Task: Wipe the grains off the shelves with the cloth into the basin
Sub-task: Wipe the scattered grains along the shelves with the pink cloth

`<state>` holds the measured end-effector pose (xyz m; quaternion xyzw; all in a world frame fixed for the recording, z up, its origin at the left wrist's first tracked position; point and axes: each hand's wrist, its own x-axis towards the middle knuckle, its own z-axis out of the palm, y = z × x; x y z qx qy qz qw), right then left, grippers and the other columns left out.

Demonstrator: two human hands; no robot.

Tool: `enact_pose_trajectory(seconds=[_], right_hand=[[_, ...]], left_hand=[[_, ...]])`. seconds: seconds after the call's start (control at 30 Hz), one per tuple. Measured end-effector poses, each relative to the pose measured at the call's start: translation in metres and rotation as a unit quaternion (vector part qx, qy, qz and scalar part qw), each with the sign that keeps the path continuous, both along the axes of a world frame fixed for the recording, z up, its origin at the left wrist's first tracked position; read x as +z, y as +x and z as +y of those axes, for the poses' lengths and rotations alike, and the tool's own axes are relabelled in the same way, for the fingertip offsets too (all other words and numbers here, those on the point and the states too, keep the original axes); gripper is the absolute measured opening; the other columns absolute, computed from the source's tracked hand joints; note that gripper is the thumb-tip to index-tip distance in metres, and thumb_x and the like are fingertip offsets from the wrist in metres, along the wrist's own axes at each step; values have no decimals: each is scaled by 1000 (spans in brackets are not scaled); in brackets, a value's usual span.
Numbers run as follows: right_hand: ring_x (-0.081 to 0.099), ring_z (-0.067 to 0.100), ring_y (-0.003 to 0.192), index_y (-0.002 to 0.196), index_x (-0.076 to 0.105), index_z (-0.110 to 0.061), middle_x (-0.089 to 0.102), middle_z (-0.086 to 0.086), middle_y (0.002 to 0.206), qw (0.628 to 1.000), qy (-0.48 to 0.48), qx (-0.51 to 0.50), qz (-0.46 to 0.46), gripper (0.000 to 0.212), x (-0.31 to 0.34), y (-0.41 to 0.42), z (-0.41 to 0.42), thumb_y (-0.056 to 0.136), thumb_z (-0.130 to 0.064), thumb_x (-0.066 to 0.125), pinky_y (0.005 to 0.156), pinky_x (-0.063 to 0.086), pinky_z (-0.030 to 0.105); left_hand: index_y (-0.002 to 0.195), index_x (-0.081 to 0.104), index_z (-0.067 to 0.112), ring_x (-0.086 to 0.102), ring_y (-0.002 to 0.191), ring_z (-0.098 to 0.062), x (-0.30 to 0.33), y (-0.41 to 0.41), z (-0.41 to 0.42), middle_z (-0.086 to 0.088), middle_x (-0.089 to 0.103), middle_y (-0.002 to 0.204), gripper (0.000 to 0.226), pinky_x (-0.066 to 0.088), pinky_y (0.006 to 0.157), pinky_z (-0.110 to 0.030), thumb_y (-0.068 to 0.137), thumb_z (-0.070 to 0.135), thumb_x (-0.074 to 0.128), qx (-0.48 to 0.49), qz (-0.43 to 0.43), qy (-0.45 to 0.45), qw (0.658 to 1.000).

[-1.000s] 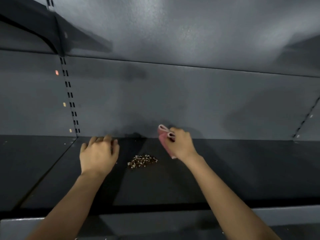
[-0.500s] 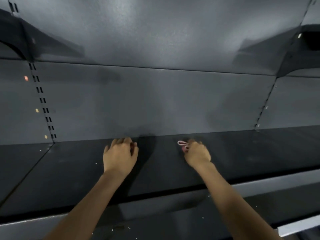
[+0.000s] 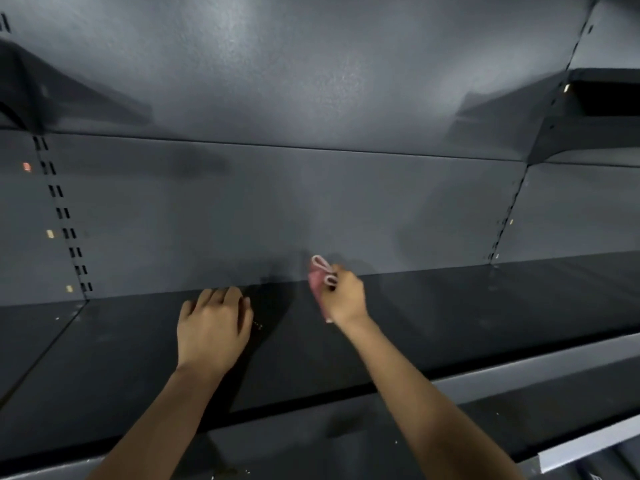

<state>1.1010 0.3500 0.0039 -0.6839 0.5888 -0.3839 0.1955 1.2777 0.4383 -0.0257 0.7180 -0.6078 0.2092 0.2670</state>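
Right hand (image 3: 343,296) grips pink cloth (image 3: 317,282) at shelf (image 3: 450,306) rear; left hand (image 3: 213,327) rests flat, fingers relaxed. Few grains (image 3: 258,325) beside it. Basin unseen: sweeping risks spillage onto lower shelf.

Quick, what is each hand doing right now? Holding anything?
Left hand: open, resting palm down on the shelf, holding nothing.
Right hand: fingers curled round the pink cloth.
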Motion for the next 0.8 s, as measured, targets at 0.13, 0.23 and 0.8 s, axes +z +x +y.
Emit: enact_pose_trajectory(seconds=[0.13, 0.23, 0.8], right_hand=[[63, 38, 97, 101, 62, -1, 66, 23, 102, 995, 14, -96, 25, 33, -3, -35, -36, 91, -32, 55, 81, 50, 39], [65, 38, 88, 94, 60, -1, 66, 22, 94, 992, 15, -116, 53, 34, -12, -58, -52, 92, -34, 52, 75, 52, 37], [44, 38, 119, 132, 45, -10, 42, 17, 135, 955, 27, 101, 277, 43, -34, 11, -51, 90, -11, 47, 102, 40, 37]], left_hand=[[78, 65, 10, 61, 76, -28, -2, 0, -6, -8, 65, 75, 25, 45, 68, -38, 89, 26, 49, -6, -6, -10, 1000], [78, 65, 12, 62, 75, -26, 2, -14, -14, -5, 65, 74, 40, 46, 67, -37, 86, 34, 33, -20, -24, -7, 999], [85, 61, 16, 61, 81, -25, 5, -36, -45, -3, 65, 76, 15, 41, 73, -38, 84, 30, 55, 0, 25, 43, 999]])
